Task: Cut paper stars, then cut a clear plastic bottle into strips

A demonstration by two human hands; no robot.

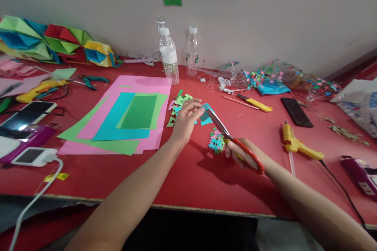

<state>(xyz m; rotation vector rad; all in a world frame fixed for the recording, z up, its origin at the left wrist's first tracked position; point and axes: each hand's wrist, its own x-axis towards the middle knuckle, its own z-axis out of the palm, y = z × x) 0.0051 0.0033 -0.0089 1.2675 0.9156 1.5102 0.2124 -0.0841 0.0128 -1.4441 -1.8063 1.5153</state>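
My right hand [240, 153] is closed round the red-handled scissors [247, 155], whose blades point up and left. Their tips reach a small piece of blue paper [207, 114] beside my left fingertips. My left hand [188, 119] is pinched closed at the paper's upper left edge. Below the blades lies a heap of small cut stars [217, 141] in green, blue and pink. Behind my left hand is a pile of green, pink and blue paper offcuts [173, 110], partly hidden by the hand.
Coloured paper sheets [108, 121] lie to the left. Two plastic bottles [169, 57] stand at the back. To the right are a yellow glue gun [299, 143] with its cord, a black phone [296, 112] and a yellow utility knife [259, 104]. A white cable [55, 176] crosses the front left edge.
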